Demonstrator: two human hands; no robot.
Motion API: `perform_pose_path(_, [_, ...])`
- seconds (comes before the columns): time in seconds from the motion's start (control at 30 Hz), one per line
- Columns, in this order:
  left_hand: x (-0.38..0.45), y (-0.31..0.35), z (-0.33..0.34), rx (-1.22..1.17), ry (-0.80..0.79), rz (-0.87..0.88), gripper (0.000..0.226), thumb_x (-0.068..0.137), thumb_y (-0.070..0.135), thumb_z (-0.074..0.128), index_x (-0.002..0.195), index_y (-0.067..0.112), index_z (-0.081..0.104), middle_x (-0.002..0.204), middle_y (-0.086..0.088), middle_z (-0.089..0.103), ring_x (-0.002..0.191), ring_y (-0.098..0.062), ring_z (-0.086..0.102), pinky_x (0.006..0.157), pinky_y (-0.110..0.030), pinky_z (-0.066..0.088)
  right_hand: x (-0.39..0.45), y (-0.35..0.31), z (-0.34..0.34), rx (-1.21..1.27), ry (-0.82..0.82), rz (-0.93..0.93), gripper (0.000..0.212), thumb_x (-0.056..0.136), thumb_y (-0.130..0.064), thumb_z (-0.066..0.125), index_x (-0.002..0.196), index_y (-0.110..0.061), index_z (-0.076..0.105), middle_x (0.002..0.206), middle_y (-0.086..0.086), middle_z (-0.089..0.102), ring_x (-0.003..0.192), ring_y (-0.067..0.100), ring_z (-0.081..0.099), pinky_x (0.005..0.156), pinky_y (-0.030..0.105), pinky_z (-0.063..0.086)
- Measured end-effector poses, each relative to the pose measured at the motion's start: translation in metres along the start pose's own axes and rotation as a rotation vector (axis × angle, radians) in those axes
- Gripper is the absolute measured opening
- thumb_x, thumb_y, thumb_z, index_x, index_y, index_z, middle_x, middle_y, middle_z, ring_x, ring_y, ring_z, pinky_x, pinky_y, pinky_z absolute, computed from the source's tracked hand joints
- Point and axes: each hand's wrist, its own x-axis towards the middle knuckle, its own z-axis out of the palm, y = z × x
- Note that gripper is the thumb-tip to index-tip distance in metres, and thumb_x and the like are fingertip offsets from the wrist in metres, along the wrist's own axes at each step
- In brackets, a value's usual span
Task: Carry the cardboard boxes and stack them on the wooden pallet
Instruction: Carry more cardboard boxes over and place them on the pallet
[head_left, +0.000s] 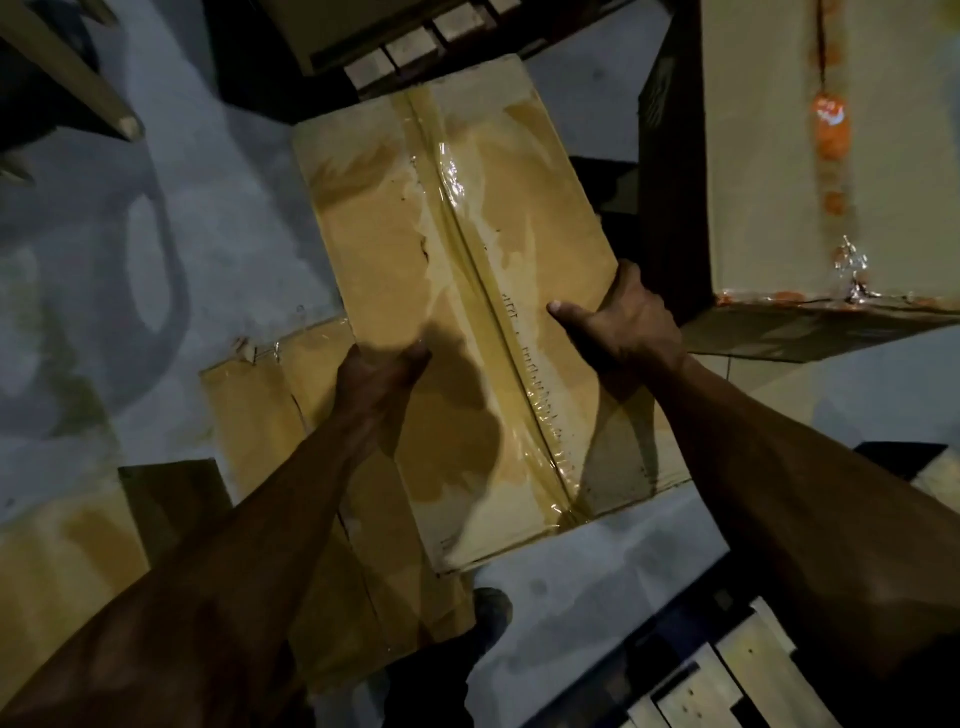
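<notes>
1. Head view, looking straight down. Dim light, grey concrete floor (218, 249) with darker stains.
2. Cardboard box (467, 291), long and tan, sealed down the middle with a strip of glossy clear tape (483, 291). It sits centre frame, held between both hands, its far end pointing toward the top of the frame.
3. Left hand (379, 371): grip clamped on the box's left long edge, thumb lying on the top face, fingers wrapped over the side and out of sight.
4. Right hand (623, 322): grip clamped on the right long edge, thumb stretched flat across the top toward the tape, fingers curled down over the side.
5. Both bare forearms reach in from the bottom corners of the frame.
6. Whether the held box is clear of what lies under it or resting on it, cannot tell.
7. Second box (291, 447), also taped, lies below and to the left, partly under the held box and the left forearm.
8. Large pale box (810, 156) at upper right, with orange marks along its seam; it stands just beside the held box's right edge.
9. Wooden pallet (737, 670) at lower right, pale slats showing, near the right forearm, apart from the held box.
10. More pallet blocks (410, 52) at top centre, just past the box's far end.
11. Dark shoe (491, 613) on the floor below the box's near end.
</notes>
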Motion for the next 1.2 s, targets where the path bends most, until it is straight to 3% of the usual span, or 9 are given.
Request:
perform_pose_path(0.13, [-0.006,0.000,0.003,-0.075,0.034,-0.009,0.082,0.065,0.052,0.088,0.130,0.012,0.059,0.118,-0.006,0.068,0.108,-0.028,0.064,0.089,-0.039,0.056,-0.006,-0.001,0.001,-0.023,0.034,-0.007,0.092,0.077,-0.073,0.066,0.143,-0.018,0.033,0.135,0.011,0.054,0.117,0.036,0.057,0.084,0.036,0.041])
perform_pose_path(0.23, [-0.015,-0.001,-0.004,-0.051,0.021,0.012,0.075,0.074,0.042,0.085,0.133,0.008,0.056,0.120,-0.009,0.066,0.106,-0.027,0.063,0.070,-0.026,0.053,-0.025,0.004,0.003,-0.017,0.039,0.007,0.094,0.075,-0.077,0.064,0.142,-0.018,0.033,0.133,0.010,0.055,0.116,0.035,0.058,0.086,0.038,0.044])
perform_pose_path(0.37, [-0.048,0.006,-0.017,0.019,-0.022,0.076,0.067,0.077,0.038,0.084,0.130,0.010,0.055,0.117,-0.007,0.066,0.103,-0.026,0.063,0.078,-0.029,0.056,-0.076,0.016,0.007,0.032,0.079,0.077,0.092,0.073,-0.079,0.064,0.138,-0.020,0.035,0.124,0.006,0.057,0.110,0.030,0.059,0.088,0.041,0.049])
perform_pose_path(0.47, [-0.084,0.008,-0.031,-0.022,-0.120,0.080,0.052,0.081,0.028,0.081,0.123,0.012,0.055,0.105,-0.001,0.064,0.090,-0.017,0.064,0.056,-0.016,0.053,-0.127,0.020,0.003,0.087,0.107,0.110,0.093,0.073,-0.081,0.063,0.138,-0.020,0.036,0.122,0.006,0.060,0.106,0.029,0.061,0.089,0.047,0.053])
perform_pose_path(0.53, [-0.107,0.006,-0.043,-0.032,-0.166,0.095,0.060,0.079,0.030,0.083,0.129,0.011,0.054,0.111,-0.003,0.065,0.096,-0.019,0.065,0.060,-0.020,0.052,-0.162,0.022,-0.001,0.113,0.122,0.133,0.094,0.071,-0.083,0.061,0.137,-0.020,0.037,0.121,0.006,0.061,0.105,0.029,0.062,0.089,0.049,0.053])
perform_pose_path(0.7, [-0.168,0.004,-0.089,0.066,-0.226,0.230,0.050,0.083,0.029,0.080,0.125,0.015,0.057,0.104,0.005,0.066,0.100,-0.020,0.062,0.079,-0.027,0.049,-0.261,0.012,-0.013,0.093,0.193,0.214,0.098,0.067,-0.091,0.052,0.134,-0.021,0.038,0.121,0.007,0.061,0.105,0.031,0.062,0.087,0.049,0.053])
perform_pose_path(0.83, [-0.233,-0.003,-0.129,0.091,-0.302,0.297,0.052,0.079,0.024,0.084,0.125,0.011,0.063,0.111,-0.003,0.071,0.104,-0.023,0.067,0.091,-0.035,0.052,-0.358,0.006,-0.016,0.151,0.259,0.269,0.091,0.072,-0.085,0.057,0.134,-0.021,0.040,0.123,0.007,0.061,0.108,0.030,0.060,0.089,0.047,0.052])
perform_pose_path(1.03, [-0.355,-0.037,-0.190,0.121,-0.407,0.483,0.028,0.076,0.020,0.087,0.095,0.026,0.067,0.095,0.006,0.074,0.086,-0.014,0.071,0.078,-0.029,0.056,-0.533,0.010,-0.002,0.229,0.424,0.357,0.091,0.074,-0.082,0.058,0.137,-0.018,0.041,0.125,0.010,0.061,0.113,0.035,0.059,0.092,0.046,0.050])
perform_pose_path(1.2, [-0.444,-0.075,-0.240,0.201,-0.497,0.588,0.040,0.073,0.031,0.088,0.108,0.018,0.072,0.096,0.002,0.077,0.087,-0.019,0.074,0.081,-0.038,0.060,-0.673,0.012,0.017,0.285,0.533,0.429,0.086,0.076,-0.079,0.059,0.134,-0.019,0.042,0.124,0.011,0.060,0.113,0.036,0.057,0.094,0.048,0.048])
